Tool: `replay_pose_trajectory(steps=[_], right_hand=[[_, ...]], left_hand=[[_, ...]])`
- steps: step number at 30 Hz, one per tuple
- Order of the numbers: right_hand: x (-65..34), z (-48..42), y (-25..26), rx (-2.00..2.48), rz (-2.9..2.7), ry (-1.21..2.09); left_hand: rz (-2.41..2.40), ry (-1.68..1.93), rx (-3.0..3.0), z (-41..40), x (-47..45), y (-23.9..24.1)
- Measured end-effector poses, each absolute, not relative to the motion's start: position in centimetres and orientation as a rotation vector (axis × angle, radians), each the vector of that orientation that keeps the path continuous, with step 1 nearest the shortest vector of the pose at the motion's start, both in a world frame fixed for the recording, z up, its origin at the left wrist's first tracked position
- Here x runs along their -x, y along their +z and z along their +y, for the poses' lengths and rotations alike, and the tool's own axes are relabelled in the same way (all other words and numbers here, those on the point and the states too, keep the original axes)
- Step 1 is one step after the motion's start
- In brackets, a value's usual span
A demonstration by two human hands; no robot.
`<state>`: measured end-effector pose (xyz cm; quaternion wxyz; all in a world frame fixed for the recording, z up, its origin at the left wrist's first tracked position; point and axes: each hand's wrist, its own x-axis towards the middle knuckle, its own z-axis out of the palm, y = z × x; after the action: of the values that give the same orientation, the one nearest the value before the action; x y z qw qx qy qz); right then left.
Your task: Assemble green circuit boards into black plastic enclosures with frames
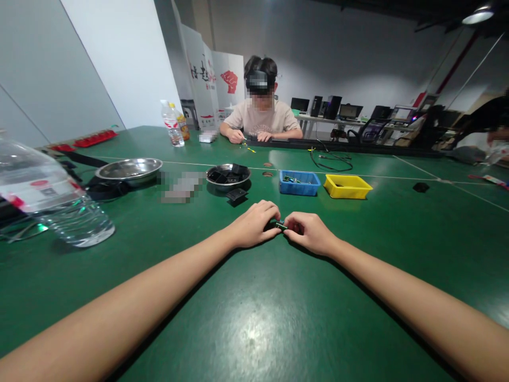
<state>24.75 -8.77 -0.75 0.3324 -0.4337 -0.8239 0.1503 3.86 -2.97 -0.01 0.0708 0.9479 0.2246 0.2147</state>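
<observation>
Between my fingertips is a small green circuit board (281, 226), held just above the green table. My left hand (258, 224) pinches its left end, and a dark part beside those fingers is too small to name. The right end is in the closed fingers of my right hand (312, 232). Beyond my hands stands a blue bin (299, 188) with several small green boards in it. Next to it is a yellow bin (348, 192) with something dark at the bottom. A steel bowl (228, 185) holds black plastic pieces, and another black piece (237, 196) lies in front of it.
A large water bottle (59, 196) leans at the left, near an empty steel dish (135, 171). Black cables (332, 159) lie behind the bins. A co-worker (262, 116) sits across the table (254, 318). A small black piece (420, 187) lies at right.
</observation>
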Motion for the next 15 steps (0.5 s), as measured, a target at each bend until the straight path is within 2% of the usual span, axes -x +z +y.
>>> replay_pose_trajectory(steps=[11,15], right_hand=[[-26.4,-7.1,-1.6,1.036,-2.295,-0.01],[-26.4,-7.3,-1.5,0.965,-2.352,-0.016]], left_hand=[[0.763,0.637,-2.8,-3.1,-3.8,-0.1],[0.8,0.605,-2.798,-3.1,-3.8,-0.1]])
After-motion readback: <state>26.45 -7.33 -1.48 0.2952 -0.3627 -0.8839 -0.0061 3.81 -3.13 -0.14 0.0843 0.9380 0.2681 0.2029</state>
